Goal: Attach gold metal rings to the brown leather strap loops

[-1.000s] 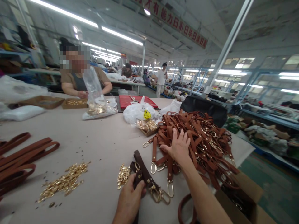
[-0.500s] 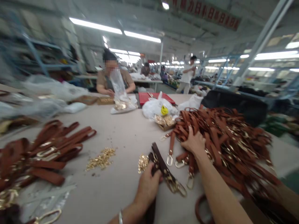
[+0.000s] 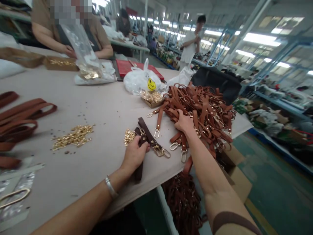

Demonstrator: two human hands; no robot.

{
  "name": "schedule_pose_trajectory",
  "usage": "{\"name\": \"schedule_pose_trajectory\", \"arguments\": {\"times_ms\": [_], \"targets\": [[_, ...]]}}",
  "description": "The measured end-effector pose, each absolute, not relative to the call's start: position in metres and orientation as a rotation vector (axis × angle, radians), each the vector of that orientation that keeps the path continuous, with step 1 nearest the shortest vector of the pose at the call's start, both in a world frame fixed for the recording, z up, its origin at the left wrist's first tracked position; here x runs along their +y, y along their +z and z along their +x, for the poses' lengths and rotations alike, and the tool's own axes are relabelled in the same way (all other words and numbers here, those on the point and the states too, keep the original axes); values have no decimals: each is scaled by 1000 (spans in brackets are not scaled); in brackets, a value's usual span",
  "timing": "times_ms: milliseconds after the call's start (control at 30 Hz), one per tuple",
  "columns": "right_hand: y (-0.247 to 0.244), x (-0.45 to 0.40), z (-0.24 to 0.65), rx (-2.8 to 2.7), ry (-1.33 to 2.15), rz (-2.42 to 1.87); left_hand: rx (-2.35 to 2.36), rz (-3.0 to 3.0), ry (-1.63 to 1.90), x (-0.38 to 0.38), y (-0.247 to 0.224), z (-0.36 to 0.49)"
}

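My left hand (image 3: 134, 152) is closed around a dark brown strap (image 3: 139, 171) near the table's front edge. Another dark strap (image 3: 149, 136) with gold clasps lies just beyond and to the right of it. A small heap of gold fittings (image 3: 128, 137) sits by my left fingertips. My right hand (image 3: 184, 122) reaches onto the near left side of a large pile of reddish-brown straps (image 3: 207, 111), fingers curled over one strap. Several gold oval rings hang from the straps below that hand.
More gold pieces (image 3: 73, 137) lie at the left, near other brown straps (image 3: 24, 111). Beyond are a white bag (image 3: 139, 78), a red folder (image 3: 122, 67) and a person (image 3: 102, 37). Below the edge, a bin (image 3: 165, 205) holds straps.
The view has shifted right and downward, showing the table's front edge and the bin. My left hand still grips the dark strap, and my right hand remains at the pile.
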State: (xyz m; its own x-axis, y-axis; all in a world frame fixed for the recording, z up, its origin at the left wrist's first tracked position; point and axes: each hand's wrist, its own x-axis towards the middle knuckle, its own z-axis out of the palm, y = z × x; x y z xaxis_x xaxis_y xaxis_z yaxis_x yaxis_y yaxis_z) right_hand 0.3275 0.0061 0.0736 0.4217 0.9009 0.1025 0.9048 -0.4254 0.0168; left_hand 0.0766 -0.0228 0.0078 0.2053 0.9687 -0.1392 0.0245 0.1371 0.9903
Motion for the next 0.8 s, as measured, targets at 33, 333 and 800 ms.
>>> {"name": "schedule_pose_trajectory", "arguments": {"times_ms": [33,333,800], "targets": [[75,1,328,-1669,-161,-2609,1125,1211,951,-22,8,76],[73,-93,332,-1677,-191,-2545,1182,1310,908,-20,12,76],[-46,-295,347,-1170,109,-2762,1244,1454,839,-22,18,76]]}}
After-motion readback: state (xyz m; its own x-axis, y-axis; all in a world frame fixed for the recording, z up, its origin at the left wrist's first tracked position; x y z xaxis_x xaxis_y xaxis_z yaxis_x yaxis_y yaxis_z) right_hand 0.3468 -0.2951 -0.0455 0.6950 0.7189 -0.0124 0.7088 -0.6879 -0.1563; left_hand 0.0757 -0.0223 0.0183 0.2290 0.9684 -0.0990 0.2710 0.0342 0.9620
